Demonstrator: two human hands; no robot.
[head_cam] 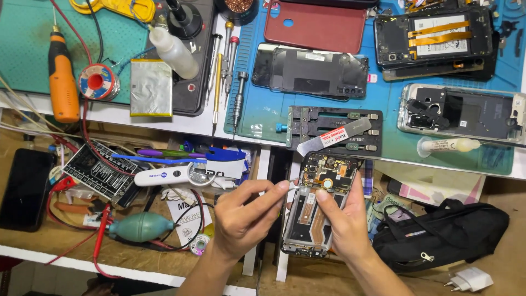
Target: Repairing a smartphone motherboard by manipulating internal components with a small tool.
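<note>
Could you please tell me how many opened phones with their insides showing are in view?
3: one phone in the hands, one at the mat's top right, one at the right edge below it. Others may lie hidden under covers.

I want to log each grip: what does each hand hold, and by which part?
The right hand holds the opened phone by its right edge. The left hand pinches a small white strip at its end.
</note>
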